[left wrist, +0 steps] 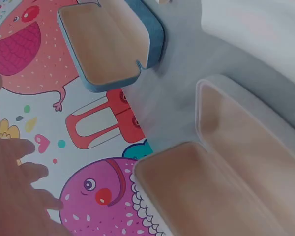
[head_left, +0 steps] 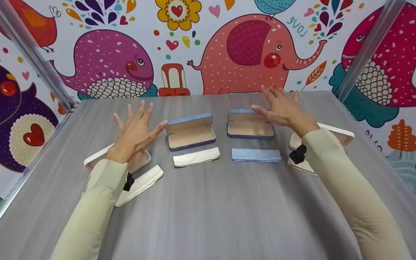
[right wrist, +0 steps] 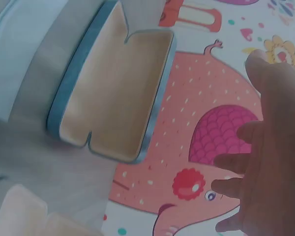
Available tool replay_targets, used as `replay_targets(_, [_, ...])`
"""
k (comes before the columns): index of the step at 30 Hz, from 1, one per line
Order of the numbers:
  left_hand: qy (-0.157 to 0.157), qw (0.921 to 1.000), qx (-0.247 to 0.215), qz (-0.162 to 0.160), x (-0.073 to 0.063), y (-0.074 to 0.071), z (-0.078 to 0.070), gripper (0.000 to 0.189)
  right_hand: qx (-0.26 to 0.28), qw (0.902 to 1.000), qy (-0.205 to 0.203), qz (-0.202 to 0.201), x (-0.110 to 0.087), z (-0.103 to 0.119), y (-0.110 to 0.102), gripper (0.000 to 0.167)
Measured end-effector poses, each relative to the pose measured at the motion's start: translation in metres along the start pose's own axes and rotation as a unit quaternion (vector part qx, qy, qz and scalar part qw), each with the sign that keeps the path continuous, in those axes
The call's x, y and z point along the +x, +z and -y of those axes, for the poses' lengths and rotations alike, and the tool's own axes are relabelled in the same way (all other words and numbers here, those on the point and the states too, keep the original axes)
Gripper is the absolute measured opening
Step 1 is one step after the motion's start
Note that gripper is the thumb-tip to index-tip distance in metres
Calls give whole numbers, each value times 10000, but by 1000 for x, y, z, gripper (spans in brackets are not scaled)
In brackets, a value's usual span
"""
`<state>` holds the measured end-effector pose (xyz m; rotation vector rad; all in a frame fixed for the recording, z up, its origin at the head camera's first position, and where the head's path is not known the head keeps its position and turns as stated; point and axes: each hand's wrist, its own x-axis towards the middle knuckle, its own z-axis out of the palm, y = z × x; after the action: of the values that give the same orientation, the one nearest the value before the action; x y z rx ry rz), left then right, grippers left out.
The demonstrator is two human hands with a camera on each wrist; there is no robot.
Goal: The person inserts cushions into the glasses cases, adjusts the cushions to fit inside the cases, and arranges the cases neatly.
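first, a folded cream cloth strip (head_left: 141, 185) lies on the grey wood-grain counter (head_left: 200, 216); just past it sits an open white beige-lined case (head_left: 141, 161); farther, the left grip (head_left: 135, 131) and right grip (head_left: 284, 110), both released, fingers spread, hang near two open blue beige-lined cases (head_left: 192, 139).

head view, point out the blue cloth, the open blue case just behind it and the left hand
Blue cloth (head_left: 256, 155): head view, middle of its folded upper face.
Blue case (head_left: 250, 129): head view, beige lining of its lower half.
Left hand (head_left: 134, 133): head view, back of the hand.
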<state>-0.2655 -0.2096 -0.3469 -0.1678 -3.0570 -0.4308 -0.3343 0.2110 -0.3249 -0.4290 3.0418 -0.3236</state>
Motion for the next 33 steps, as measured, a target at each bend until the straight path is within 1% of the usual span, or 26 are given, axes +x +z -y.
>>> replay_targets(5, [15,9999,-167,-37,-13,1,-3,93,104,9996,-236,-68,-2,9,3,95])
replay_targets(8, [46,9995,-305,-75,-21,1,-4,92,78,9989,-393,-231,-3,17,5,92])
replay_targets(12, [93,9985,-517,-119,-31,0,-5,88,238,9977,-546,-336,-3,26,9,87])
replay_targets(17, [49,9960,-873,-187,-45,1,-6,84,649,9959,-554,-305,-8,37,17,82])
replay_targets(19, [20,9945,-1022,-238,-51,1,-6,81,948,9937,-529,-285,-11,43,20,80])
replay_targets(21, [-21,9926,-1181,-280,-56,2,-6,79,1320,9898,-482,-224,-14,48,22,78])
replay_targets(25, [-107,9872,-1549,-353,-67,3,-6,73,2031,9783,-402,-121,-18,58,28,71])
replay_targets(30, [-162,9744,-2192,-464,-78,2,-4,66,2629,9630,-569,-136,-21,69,33,64])
replay_targets(33, [-175,9667,-2495,-552,-85,1,-3,62,2913,9542,-670,-139,-22,75,36,61])
